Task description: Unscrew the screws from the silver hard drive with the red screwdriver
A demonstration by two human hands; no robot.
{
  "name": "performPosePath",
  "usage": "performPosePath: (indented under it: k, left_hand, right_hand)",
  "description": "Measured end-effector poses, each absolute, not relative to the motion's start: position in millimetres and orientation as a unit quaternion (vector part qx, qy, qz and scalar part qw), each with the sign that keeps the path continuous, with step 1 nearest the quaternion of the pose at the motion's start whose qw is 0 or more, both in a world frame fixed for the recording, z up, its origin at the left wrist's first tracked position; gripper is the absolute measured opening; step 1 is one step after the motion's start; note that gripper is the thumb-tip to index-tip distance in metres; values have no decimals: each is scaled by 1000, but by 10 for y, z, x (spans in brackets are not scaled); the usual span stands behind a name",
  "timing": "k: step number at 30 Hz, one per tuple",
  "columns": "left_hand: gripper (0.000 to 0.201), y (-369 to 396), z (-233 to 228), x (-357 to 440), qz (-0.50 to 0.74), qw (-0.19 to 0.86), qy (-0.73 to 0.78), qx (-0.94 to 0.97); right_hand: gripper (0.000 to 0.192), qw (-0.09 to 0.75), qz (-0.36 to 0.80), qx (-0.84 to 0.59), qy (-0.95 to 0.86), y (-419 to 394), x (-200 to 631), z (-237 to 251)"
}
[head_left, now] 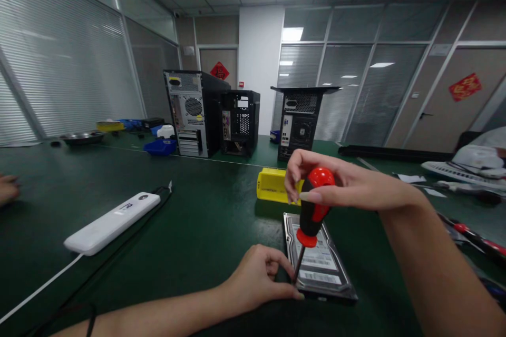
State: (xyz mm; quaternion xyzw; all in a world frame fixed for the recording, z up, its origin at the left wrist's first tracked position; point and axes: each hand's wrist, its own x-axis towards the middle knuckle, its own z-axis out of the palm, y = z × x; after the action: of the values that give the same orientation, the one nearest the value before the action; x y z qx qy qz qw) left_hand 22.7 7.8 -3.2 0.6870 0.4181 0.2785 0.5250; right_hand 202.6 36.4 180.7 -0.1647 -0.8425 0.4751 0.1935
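A hard drive (321, 268) with a white label lies flat on the green table (190, 221) in front of me. My right hand (336, 181) grips the red and black handle of a screwdriver (312, 210), held nearly upright with its tip at the drive's near left corner. My left hand (261, 276) rests on the table at that corner, fingers pinched around the screwdriver's shaft tip and touching the drive's edge.
A yellow bin (272, 185) sits just behind the drive. A white power strip (113, 222) with cables lies to the left. Three computer cases (195, 111) stand farther back. Another person's hand (7, 188) shows at the left edge; tools and a keyboard (460, 172) lie at the right.
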Motion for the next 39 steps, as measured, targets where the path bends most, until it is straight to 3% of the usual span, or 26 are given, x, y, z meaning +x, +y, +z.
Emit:
performPosePath:
  k: [3,9,15,23,31,39]
  left_hand:
    - [37,76,-16,227,278,528,417,686]
    - [35,84,-15,223,279,545,401,682]
    - [34,86,-28,207,270,527,396,702]
    - [35,81,-25,215,272,533,397,695]
    - [35,94,-73,214,273,531,398,696]
    - [40,98,-60,197,263,523,396,707]
  right_hand:
    - [21,199,442,-173,-857,354,2022,1825]
    - [35,197,516,-116,-825,375,2054,1834]
    - [20,185,466,-121,-857,321,2041,1860]
    - [10,196,489,-145,-837,311,2024,1849]
    - [23,196,471,-142,-848,295,2126,1860]
    - [16,189,464,-92,-861,259,2171,1914]
